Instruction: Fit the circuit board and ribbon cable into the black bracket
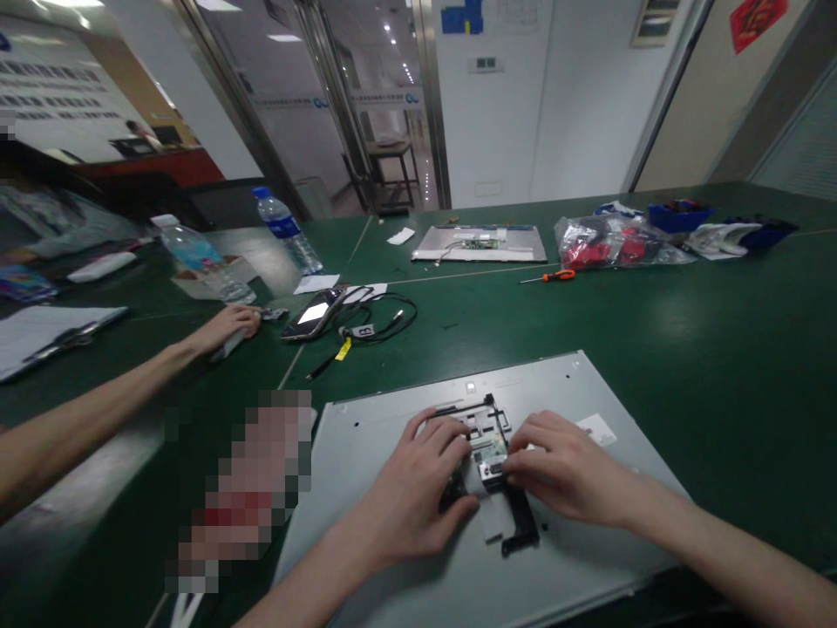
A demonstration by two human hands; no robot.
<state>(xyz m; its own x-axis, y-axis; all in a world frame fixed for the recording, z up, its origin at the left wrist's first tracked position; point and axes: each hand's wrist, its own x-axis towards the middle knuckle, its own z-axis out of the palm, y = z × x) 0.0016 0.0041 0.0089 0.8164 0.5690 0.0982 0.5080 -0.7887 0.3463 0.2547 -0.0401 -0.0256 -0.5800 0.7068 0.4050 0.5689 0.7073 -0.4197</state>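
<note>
A grey metal panel point(588, 392), the back of a flat screen, lies on the green table in front of me. In its middle sits a small circuit board point(489, 450) with a black cable or bracket point(520, 523) running toward me. My left hand point(418, 488) rests on the panel with fingers curled down onto the board's left side. My right hand point(562, 467) pinches at the board's right edge with bent fingers. What the fingertips grip is too small to make out.
Another person's arm and hand point(222, 331) reach in from the left, near two water bottles point(288, 231). A phone point(314, 314), a black cable point(385, 318), an orange screwdriver point(555, 276), a second panel point(480, 244) and a plastic bag point(615, 240) lie farther back.
</note>
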